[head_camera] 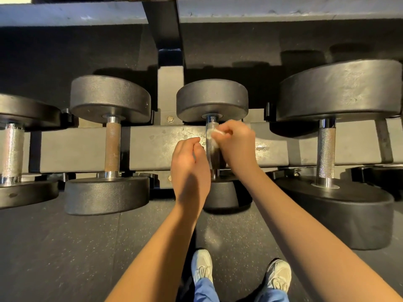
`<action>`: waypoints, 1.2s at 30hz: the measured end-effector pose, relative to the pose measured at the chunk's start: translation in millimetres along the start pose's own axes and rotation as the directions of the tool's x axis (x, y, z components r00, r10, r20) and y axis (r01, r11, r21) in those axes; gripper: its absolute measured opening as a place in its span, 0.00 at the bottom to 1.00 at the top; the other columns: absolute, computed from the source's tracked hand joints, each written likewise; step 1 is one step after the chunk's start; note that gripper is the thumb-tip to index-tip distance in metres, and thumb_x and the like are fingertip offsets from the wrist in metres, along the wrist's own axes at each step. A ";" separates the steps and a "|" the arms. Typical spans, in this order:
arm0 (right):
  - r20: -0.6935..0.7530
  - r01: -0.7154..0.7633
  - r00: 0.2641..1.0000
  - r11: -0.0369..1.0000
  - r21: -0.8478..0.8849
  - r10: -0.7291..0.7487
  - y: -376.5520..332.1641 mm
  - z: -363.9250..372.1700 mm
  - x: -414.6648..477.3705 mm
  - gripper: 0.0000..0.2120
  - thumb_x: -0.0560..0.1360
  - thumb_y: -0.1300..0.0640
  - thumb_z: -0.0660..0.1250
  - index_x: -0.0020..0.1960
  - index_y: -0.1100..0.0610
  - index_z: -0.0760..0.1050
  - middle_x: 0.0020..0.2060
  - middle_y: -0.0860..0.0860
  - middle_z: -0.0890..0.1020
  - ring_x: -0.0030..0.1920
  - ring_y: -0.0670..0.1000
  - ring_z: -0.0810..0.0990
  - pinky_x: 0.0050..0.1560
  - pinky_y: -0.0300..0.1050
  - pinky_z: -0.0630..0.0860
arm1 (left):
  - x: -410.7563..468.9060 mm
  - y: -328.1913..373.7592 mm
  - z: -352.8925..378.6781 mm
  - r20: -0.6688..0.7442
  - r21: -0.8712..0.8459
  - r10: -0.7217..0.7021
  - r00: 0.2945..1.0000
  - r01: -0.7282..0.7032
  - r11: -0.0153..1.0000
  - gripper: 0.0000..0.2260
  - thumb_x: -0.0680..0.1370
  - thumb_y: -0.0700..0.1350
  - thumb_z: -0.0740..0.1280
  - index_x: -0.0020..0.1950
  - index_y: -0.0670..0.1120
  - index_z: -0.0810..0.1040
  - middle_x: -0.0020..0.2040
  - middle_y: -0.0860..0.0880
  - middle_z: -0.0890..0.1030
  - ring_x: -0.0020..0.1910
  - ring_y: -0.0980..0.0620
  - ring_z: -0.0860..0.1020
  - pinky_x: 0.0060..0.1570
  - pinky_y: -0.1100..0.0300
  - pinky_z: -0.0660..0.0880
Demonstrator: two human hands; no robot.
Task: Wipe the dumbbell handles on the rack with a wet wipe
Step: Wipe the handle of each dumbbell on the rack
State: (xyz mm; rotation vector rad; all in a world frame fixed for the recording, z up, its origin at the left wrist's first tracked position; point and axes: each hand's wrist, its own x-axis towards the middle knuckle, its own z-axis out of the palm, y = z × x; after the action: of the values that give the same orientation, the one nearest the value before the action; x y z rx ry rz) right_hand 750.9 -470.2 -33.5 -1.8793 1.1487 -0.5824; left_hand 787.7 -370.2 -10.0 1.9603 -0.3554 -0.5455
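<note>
On the rack [152, 147], right hand [236, 140] fingers pinched the wipe [215, 133] against a dumbbell [212, 99] handle [211, 127]. At its 8 o'clock, left hand [189, 162] fingers were loosely curled, grasping nothing.

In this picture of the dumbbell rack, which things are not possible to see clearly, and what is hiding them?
Head view only.
wet wipe: only a white scrap shows; the right hand covers the rest.
middle dumbbell handle: lower part hidden behind both hands.
left hand: seen from the back, so whether it grips the handle is unclear.
leftmost dumbbell: cut off by the left edge.
</note>
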 end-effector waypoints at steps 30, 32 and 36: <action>0.097 0.123 0.988 0.992 -0.030 -0.120 -32.5 11.3 -47.5 0.06 0.70 0.61 0.73 0.45 0.62 0.82 0.39 0.50 0.80 0.38 0.44 0.75 0.41 0.29 0.69 | 48.2 -51.0 -167.6 0.292 0.700 0.300 0.908 -0.417 0.580 0.10 0.78 0.38 0.65 0.58 0.39 0.77 0.52 0.41 0.77 0.52 0.41 0.74 0.51 0.47 0.72; 0.078 0.181 0.981 0.983 -0.023 -0.179 -40.1 20.9 -49.1 0.05 0.71 0.62 0.73 0.46 0.62 0.82 0.39 0.50 0.80 0.39 0.45 0.75 0.42 0.31 0.70 | 54.9 -56.0 -183.7 0.239 0.709 0.268 0.933 -0.357 0.608 0.09 0.79 0.39 0.63 0.59 0.39 0.77 0.52 0.41 0.77 0.53 0.41 0.73 0.52 0.48 0.69; 0.150 0.160 0.976 0.987 0.006 -0.159 -59.1 44.1 -56.4 0.05 0.72 0.61 0.71 0.47 0.60 0.82 0.42 0.49 0.81 0.42 0.46 0.77 0.46 0.33 0.72 | 68.5 -60.6 -200.6 0.122 0.622 0.224 0.967 -0.251 0.742 0.12 0.82 0.41 0.59 0.62 0.38 0.75 0.58 0.41 0.75 0.59 0.42 0.71 0.59 0.51 0.65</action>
State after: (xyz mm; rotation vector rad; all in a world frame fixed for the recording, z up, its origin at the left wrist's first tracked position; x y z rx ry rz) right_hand 785.6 -388.7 -5.7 -1.9964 0.9094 -0.5159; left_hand 951.2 -222.3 -5.0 2.5009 -0.9015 -0.3107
